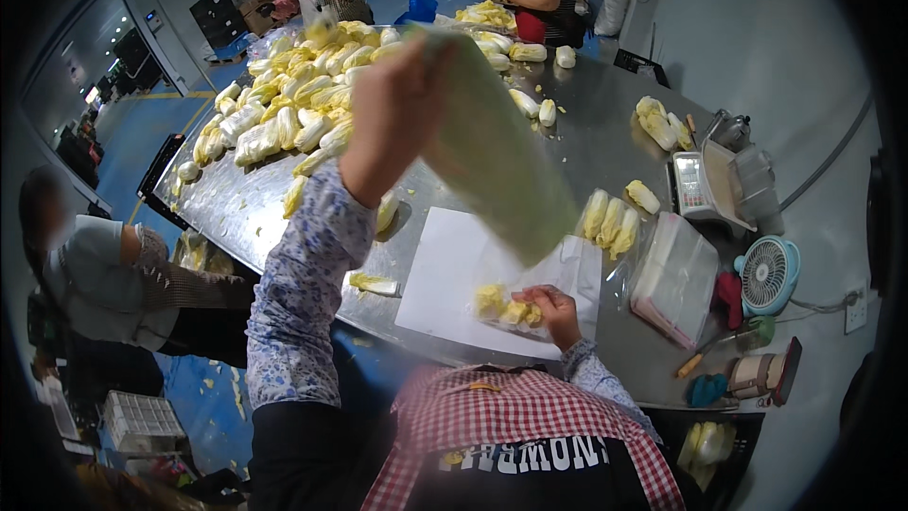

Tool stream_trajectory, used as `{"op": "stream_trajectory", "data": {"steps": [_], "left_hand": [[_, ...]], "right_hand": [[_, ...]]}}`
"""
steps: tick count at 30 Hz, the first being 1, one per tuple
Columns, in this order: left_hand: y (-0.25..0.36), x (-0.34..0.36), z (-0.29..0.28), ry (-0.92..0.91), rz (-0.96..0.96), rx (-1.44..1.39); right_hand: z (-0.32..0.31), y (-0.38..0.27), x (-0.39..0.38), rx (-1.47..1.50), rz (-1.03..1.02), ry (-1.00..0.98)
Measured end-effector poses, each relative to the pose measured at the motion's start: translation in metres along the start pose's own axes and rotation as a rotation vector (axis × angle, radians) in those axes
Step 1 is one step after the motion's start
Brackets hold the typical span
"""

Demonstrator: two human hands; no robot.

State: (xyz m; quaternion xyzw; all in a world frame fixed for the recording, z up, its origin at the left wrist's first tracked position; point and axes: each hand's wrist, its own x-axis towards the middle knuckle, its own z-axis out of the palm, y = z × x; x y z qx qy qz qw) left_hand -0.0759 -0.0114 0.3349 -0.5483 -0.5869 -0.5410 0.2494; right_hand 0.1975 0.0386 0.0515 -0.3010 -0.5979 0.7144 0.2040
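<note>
My left hand (399,114) is raised over the middle of the steel table, closed on the upper end of a long, pale-green translucent plastic bag (506,166). Motion smears the bag, so its contents cannot be made out. Below it, on a white board (440,274), lie small yellow napa cabbages (492,301) in what looks like clear plastic film. My right hand (552,310) curls its fingers over the right end of these bagged cabbages. A loose cabbage piece (375,284) rests left of the board.
A large pile of napa cabbages (307,99) covers the table's far left. To the right are bagged cabbages (608,224), a stack of plastic bags (676,274), a scale (695,185) and a small fan (768,274). Co-workers stand at the far side; another person (104,265) is at the left.
</note>
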Motion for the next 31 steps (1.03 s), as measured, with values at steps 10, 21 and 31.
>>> {"op": "stream_trajectory", "data": {"steps": [10,21,31], "left_hand": [[-0.034,-0.220,0.009,-1.247,0.651,-0.274],[-0.112,-0.336,-0.059,-1.139,-0.203,0.205],[-0.260,-0.336,-0.094,-0.710,-0.190,0.815]], "right_hand": [[-0.042,-0.082,-0.053,0.417,-0.256,-0.026],[-0.016,-0.079,0.014,0.412,-0.100,0.345],[-0.019,-0.027,0.086,0.470,0.032,0.477]]}}
